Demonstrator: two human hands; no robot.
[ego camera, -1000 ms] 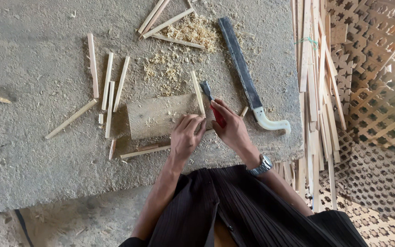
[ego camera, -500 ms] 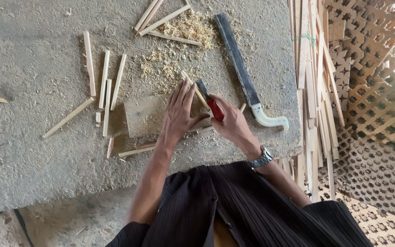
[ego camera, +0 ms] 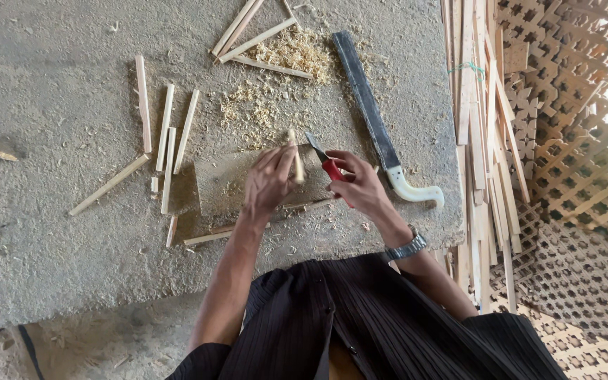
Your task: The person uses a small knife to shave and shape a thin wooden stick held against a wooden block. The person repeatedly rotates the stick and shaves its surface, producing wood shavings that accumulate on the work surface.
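Block (ego camera: pixel 223 184): partly hidden behind left hand (ego camera: pixel 269 181).
Sticks: 1 stick (ego camera: pixel 294 156) pinched by left fingers.
Knives: 1 knife (ego camera: pixel 326 164) clenched in right hand (ego camera: pixel 360 186).

pale tan thin wooden stick (ego camera: pixel 294 156) in left hand (ego camera: pixel 269 179); red-handled small knife with dark blade (ego camera: pixel 326 164) in right hand (ego camera: pixel 360 186); black long blade with white curved handle (ego camera: pixel 380 127); pale yellow wood shavings (ego camera: pixel 283 63); grey speckled concrete slab (ego camera: pixel 51 84); black pinstriped shirt (ego camera: pixel 374 324); silver metal wristwatch (ego camera: pixel 406 248); brown woven lattice panel (ego camera: pixel 571 141)
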